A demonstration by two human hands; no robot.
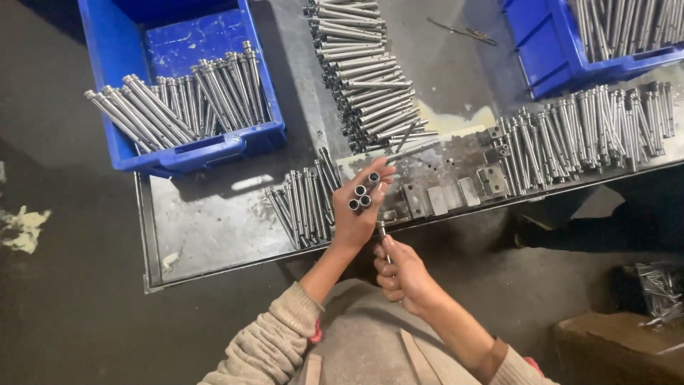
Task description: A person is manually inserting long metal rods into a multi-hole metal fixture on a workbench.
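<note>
Steel tubes: a small bundle of short metal tubes (362, 194), open ends up, sits just above the near edge of the dark metal table (206, 235).
Left hand: the left hand (360, 207) is wrapped around that bundle, fingers pressed together on it.
Right hand: the right hand (402, 274) is closed in a fist on a thin metal rod (384, 239), which pokes up toward the bundle (whether they touch, I cannot tell).
Nearby row: loose rods (303, 203) lie just left of the left hand.
Middle pile: a long stack of rods (363, 78) runs up the table.
Blocks: small metal blocks (449, 196) lie to the right, beside another row of rods (584, 135).
Bins: a blue bin (192, 153) at left holds rods; a second blue bin (548, 64) sits at top right.
</note>
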